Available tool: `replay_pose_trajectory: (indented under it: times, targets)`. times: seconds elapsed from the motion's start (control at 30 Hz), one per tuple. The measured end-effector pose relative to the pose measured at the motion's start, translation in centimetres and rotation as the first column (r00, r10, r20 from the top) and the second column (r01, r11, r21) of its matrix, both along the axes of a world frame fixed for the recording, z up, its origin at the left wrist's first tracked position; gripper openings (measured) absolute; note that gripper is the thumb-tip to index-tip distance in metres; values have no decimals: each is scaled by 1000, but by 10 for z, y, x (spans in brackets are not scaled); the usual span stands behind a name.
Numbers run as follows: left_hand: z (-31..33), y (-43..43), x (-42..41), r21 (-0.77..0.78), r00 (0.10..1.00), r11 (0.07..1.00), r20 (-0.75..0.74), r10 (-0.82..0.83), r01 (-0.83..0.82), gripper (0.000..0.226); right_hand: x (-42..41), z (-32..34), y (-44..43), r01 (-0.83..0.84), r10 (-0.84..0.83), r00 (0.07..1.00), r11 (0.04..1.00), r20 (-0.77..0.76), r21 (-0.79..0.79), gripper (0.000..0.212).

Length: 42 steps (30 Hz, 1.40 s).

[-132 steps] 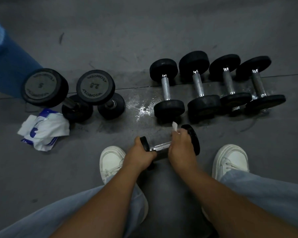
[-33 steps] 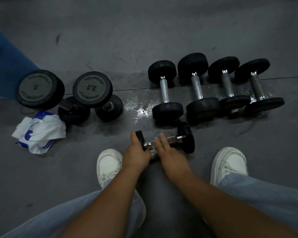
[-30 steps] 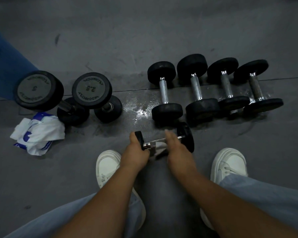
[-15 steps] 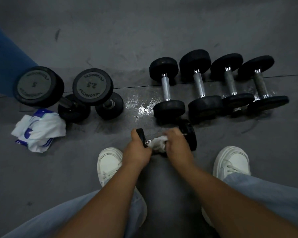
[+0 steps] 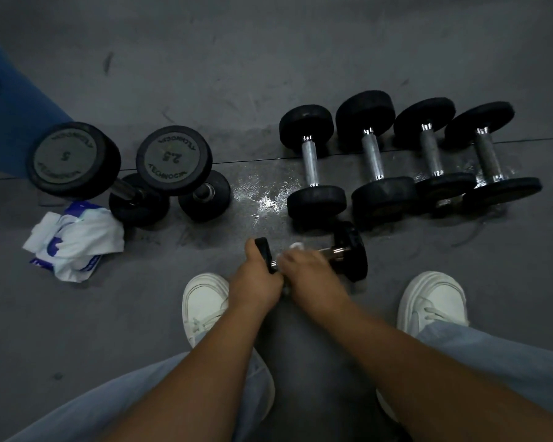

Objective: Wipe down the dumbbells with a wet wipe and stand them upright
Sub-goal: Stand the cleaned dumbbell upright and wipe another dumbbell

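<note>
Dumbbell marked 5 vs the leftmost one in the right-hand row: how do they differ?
Pose: the 5 dumbbell stands on end, its label facing the camera; the row dumbbell lies on its side on the floor. Visible handle: the 5's is mostly hidden under its top head; the row one's shows in full. Marking: a 5 reads on the first; no number shows on the second. Both have black round heads and a metal handle.

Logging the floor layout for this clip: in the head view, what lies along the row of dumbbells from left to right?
Upright black dumbbell marked 5 → upright black dumbbell marked 2.5 → wet shiny patch of grey floor → four black chrome-handled dumbbells lying flat: first, second, third, fourth.
</note>
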State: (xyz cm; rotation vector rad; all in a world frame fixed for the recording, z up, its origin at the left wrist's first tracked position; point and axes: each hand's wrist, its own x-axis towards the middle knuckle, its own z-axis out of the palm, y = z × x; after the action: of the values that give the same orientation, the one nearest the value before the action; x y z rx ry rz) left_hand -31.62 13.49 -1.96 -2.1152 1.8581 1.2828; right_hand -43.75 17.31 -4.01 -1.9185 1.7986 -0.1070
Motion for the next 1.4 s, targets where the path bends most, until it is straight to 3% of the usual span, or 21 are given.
replay_pose_trajectory:
  times: [0.07,0.17,0.2,0.33,0.47,0.6,0.67,0.73,0.83,0.9,0.97,1.07,1.2,1.3,1.4]
  targets:
    - [-1,0,0,6,1000,1000,-4,-6,6,72,0,3,-5,-49,49,998,999,31,-13,39]
    - [-2,-2,1,14,1000,1000,-4,-2,2,76,-14,-3,-2,205,-205,977,979,-61,-5,44]
    - [-3,-2,1,10,1000,1000,-2,-1,1,73,-14,-5,0,211,-211,975,978,-67,-2,42]
    - [-3,-7,1,25,1000,999,7,-22,22,56,-10,2,-6,133,-131,982,991,135,-6,14]
    - [-1,-20,2,134,999,991,51,-15,8,55,-22,9,-6,410,-403,911,909,88,-75,3]
    - [7,18,-6,-7,975,978,85,206,-206,77,-4,8,9,81,-60,989,984,136,-155,26]
    - [7,38,-15,-61,962,960,19,273,-272,81,-15,3,6,225,-209,967,968,144,-111,16]
    - [1,50,-17,-81,973,972,-83,213,-220,88,-21,3,10,324,-315,940,945,129,-56,9]
    - [-4,46,-9,-73,989,991,-107,102,-110,95,-15,3,20,36,-29,994,997,104,-66,19]
    - [-4,40,-5,-69,994,995,-85,64,-70,96,-22,2,15,153,-147,983,987,107,-53,29]
    - [0,33,-6,-79,997,996,-61,47,-52,94,-23,5,13,257,-249,959,965,137,-51,23]
    - [1,14,-2,-50,998,998,-48,43,-46,88,-6,12,17,146,-126,960,987,248,-61,15]
    - [3,3,7,-17,1000,1000,-14,-15,15,94,-20,5,15,513,-495,814,858,303,24,28]
    - [4,13,5,-55,1000,998,2,-9,9,86,-20,3,20,542,-536,808,839,245,48,27]
    - [0,13,4,-72,999,997,19,-29,31,84,-17,0,21,646,-626,725,763,287,34,29]
